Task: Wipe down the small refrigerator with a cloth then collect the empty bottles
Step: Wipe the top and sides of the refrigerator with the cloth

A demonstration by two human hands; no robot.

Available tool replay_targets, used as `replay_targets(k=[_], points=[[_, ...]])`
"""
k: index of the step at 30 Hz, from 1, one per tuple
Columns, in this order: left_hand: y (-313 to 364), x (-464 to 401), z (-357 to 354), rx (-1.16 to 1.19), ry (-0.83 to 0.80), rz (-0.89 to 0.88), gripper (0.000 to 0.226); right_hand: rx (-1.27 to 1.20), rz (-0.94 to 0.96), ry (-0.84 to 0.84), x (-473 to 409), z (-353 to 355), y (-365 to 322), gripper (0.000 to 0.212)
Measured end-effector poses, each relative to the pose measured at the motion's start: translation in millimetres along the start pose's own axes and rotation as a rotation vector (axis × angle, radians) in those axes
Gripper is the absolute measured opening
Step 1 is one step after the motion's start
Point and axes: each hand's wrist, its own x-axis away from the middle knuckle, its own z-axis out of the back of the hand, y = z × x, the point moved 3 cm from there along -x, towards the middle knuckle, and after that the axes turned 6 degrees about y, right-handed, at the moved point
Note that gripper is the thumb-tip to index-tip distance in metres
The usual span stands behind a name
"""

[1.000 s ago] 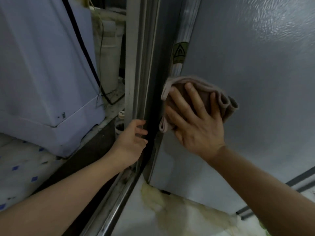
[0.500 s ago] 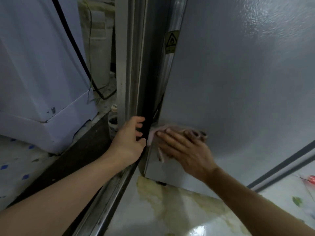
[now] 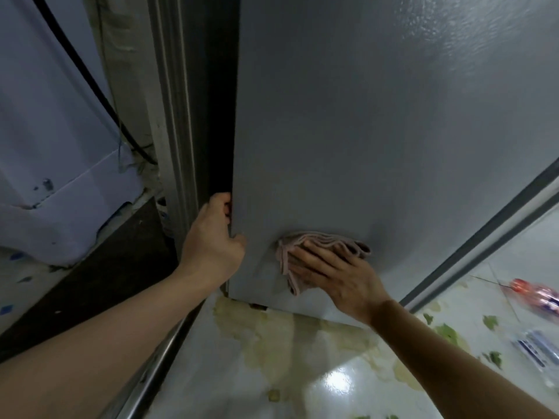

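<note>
The grey side panel of the small refrigerator (image 3: 363,131) fills the upper right of the head view. A folded pink cloth (image 3: 326,243) lies flat against its lower part. My right hand (image 3: 335,273) presses on the cloth with straight fingers. My left hand (image 3: 214,240) grips the refrigerator's rear left edge, fingers curled round the corner into the dark gap. Two plastic bottles lie on the floor at the right, one with a red cap (image 3: 535,294) and one with a blue label (image 3: 538,349), both blurred.
A white appliance (image 3: 45,116) with a black cable (image 3: 90,83) stands at the left. A metal door frame (image 3: 172,116) runs beside the dark gap behind the refrigerator. The glossy tiled floor (image 3: 287,358) below is stained yellow.
My right hand slid the cloth down the panel and then to the right, away from the rear edge. My left hand moved from the metal frame onto the refrigerator's corner.
</note>
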Motion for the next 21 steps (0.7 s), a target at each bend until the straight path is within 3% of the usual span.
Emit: replay_targets(k=[2,6,9,11,13,17,19,21], points=[[1,2,-2,-0.033,-0.004,0.003,0.059,-0.007,-0.065,0.054,-1,14,20,0.082],[1,6,-5,-0.068,0.017,0.004,0.062,0.034,-0.303,0.353,0,46,82,0.056],[1,7,-9,-0.064,0.056,0.006,0.063,0.074,-0.434,0.428,5,45,99,0.054],[0,6,-11,-0.026,0.067,0.005,0.064,0.062,-0.465,0.398,15,32,85,0.052],[-1,7,-13,0.014,0.066,0.014,0.066,0.026,-0.361,0.295,36,14,57,0.051],[-3,9,-14,0.012,0.052,0.014,0.073,-0.003,-0.134,-0.016,78,-7,25,0.093],[-5,9,-15,-0.014,0.029,0.026,0.077,0.032,-0.11,-0.014,83,-3,26,0.095],[-6,8,-15,-0.023,0.011,0.043,0.08,0.063,-0.101,0.028,83,8,39,0.084]])
